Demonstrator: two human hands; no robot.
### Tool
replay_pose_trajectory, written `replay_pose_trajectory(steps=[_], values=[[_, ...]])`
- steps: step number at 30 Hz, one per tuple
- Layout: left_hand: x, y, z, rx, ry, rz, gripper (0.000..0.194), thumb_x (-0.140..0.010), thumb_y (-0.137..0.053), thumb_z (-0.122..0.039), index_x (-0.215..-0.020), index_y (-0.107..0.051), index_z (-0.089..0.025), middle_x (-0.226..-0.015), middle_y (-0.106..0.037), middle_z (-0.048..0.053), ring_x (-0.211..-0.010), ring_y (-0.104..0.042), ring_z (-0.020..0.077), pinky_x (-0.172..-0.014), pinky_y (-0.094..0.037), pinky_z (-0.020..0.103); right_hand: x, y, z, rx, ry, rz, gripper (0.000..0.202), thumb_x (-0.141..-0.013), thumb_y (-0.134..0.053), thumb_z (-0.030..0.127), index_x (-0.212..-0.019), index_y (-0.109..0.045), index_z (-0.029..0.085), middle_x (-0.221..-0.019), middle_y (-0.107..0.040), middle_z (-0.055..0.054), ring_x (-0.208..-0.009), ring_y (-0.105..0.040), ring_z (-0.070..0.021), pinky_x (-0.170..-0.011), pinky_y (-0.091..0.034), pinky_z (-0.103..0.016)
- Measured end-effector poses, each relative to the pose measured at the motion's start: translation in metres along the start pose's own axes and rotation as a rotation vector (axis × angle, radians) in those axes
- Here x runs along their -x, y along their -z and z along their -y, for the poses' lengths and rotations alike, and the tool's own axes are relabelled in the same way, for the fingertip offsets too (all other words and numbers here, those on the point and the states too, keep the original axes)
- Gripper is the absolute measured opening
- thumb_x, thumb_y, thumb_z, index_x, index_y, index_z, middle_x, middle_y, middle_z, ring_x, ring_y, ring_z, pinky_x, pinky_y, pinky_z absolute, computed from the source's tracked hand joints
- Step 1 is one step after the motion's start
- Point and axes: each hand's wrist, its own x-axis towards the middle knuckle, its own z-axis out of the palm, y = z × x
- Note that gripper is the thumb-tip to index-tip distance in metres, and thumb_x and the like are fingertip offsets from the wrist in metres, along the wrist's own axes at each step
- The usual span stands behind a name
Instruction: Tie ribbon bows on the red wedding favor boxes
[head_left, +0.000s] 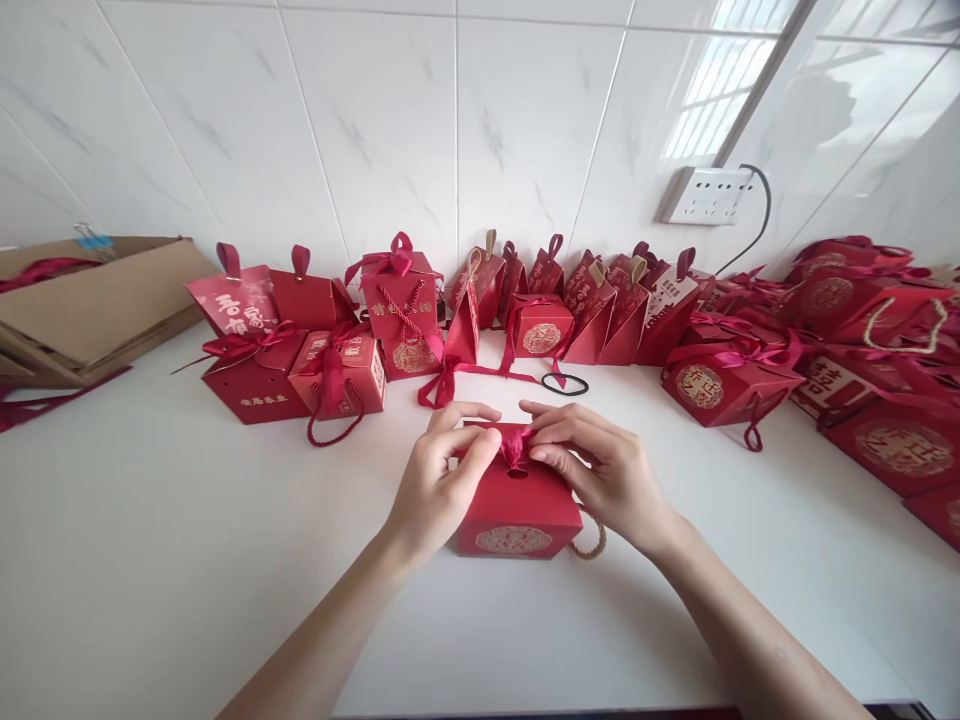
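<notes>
A glossy red cardboard gift box [517, 508] with a round gold emblem stands at the middle of a smooth white desk [225, 570]. The left hand [441, 475] and right hand [613, 475] flank the crimson satin ribbon [515, 444] on its top, thumbs and fingers bent close; whether either pinches it, I cannot tell. A tan twisted-rope handle [592, 538] curves out at the box's right side. Beyond lies a thin black ring [565, 384]; far left, a brown cardboard carton [97, 312].
</notes>
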Motion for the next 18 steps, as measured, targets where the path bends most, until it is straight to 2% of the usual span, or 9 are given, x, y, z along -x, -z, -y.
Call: replay_pose_trajectory(steps=[4, 6, 8, 11, 16, 18], values=[[0.0005, 0.0006, -0.003, -0.09, -0.022, -0.03, 0.035, -0.088, -0.048, -0.031, -0.056, -0.056, -0.019, -0.102, -0.06, 0.005, -0.1, -0.057, 0.0217, -0.061, -0.044, 0.026, 0.0011, 0.0016, -0.0008, 0.03, 0.04, 0.016, 0.009, -0.092, -0.056, 0.017, -0.089, -0.062, 0.022, -0.093, -0.068, -0.006, -0.114, -0.062, -0.0236, -0.089, -0.056, -0.035], [0.0006, 0.0007, -0.004, -0.124, -0.058, -0.036, 0.033, -0.088, -0.048, -0.029, -0.057, -0.056, -0.019, -0.094, -0.06, 0.005, -0.093, -0.058, 0.0203, -0.065, -0.045, 0.028, 0.0011, 0.0022, -0.0018, 0.038, 0.062, 0.013, 0.009, -0.092, -0.055, 0.016, -0.089, -0.062, 0.022, -0.093, -0.068, -0.006, -0.114, -0.062, -0.0232, -0.091, -0.056, -0.035], [0.0008, 0.001, -0.0044, -0.17, -0.109, -0.048, 0.03, -0.088, -0.048, -0.028, -0.06, -0.058, -0.02, -0.088, -0.06, 0.004, -0.088, -0.058, 0.0192, -0.077, -0.045, 0.033, 0.0011, 0.0024, -0.0028, 0.044, 0.071, 0.02, 0.01, -0.092, -0.055, 0.014, -0.09, -0.061, 0.021, -0.094, -0.068, -0.006, -0.115, -0.061, -0.0227, -0.092, -0.055, -0.035], [0.0018, 0.0014, -0.0039, -0.269, -0.168, -0.09, 0.027, -0.087, -0.048, -0.026, -0.063, -0.059, -0.019, -0.088, -0.061, 0.004, -0.09, -0.057, 0.02, -0.092, -0.038, 0.04, 0.0016, 0.002, -0.0033, 0.054, 0.071, 0.037, 0.012, -0.092, -0.053, 0.011, -0.09, -0.06, 0.021, -0.093, -0.067, -0.006, -0.115, -0.061, -0.022, -0.092, -0.055, -0.033], [0.0023, -0.0013, -0.0042, -0.317, -0.216, -0.136, 0.022, -0.083, -0.049, -0.02, -0.064, -0.059, -0.018, -0.088, -0.061, 0.004, -0.091, -0.057, 0.0202, -0.092, -0.035, 0.042, 0.0036, 0.0034, -0.0022, 0.09, 0.081, 0.069, 0.011, -0.093, -0.052, 0.014, -0.092, -0.06, 0.022, -0.095, -0.067, -0.006, -0.116, -0.06, -0.0218, -0.09, -0.055, -0.029], [0.0019, -0.004, -0.005, -0.292, -0.214, -0.143, 0.019, -0.082, -0.052, -0.018, -0.064, -0.058, -0.017, -0.087, -0.061, 0.004, -0.091, -0.057, 0.0198, -0.091, -0.036, 0.042, 0.0041, 0.0044, -0.0032, 0.127, 0.107, 0.038, 0.011, -0.094, -0.052, 0.016, -0.092, -0.061, 0.022, -0.097, -0.066, -0.006, -0.113, -0.062, -0.0208, -0.087, -0.055, -0.026]])
